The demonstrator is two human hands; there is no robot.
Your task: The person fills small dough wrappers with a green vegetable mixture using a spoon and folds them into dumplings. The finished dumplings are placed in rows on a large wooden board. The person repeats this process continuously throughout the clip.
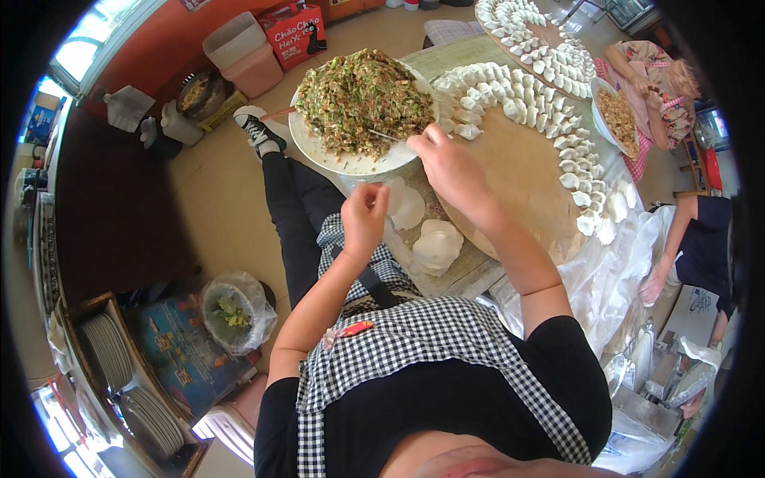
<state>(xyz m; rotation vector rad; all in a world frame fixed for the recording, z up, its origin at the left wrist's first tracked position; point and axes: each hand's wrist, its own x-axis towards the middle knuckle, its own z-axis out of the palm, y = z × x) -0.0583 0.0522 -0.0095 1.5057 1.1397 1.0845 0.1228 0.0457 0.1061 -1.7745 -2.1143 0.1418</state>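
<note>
My right hand (451, 167) grips a thin metal filling stick (382, 136). Its tip rests in a tall heap of chopped green-and-brown filling (366, 98) on a large white plate (323, 158). Lower and to the left, my left hand (363, 218) has its fingers pinched at the edge of a pale round dumpling wrapper (392, 194), partly blurred. More wrappers lie under and beside it: a loose one (410, 210) and a small stack (438, 245) on the wooden table. Right of my right hand, rows of folded dumplings (526, 104) curve around a round wooden board (514, 173).
A second board of dumplings (538, 54) stands beyond. Across the table sits a person (657, 95) by a bowl of filling (618, 119). Another person's arm (672, 245) is at right, near plastic sheeting (609, 287). A lined bin (239, 313) and stacked plates (107, 349) are lower left.
</note>
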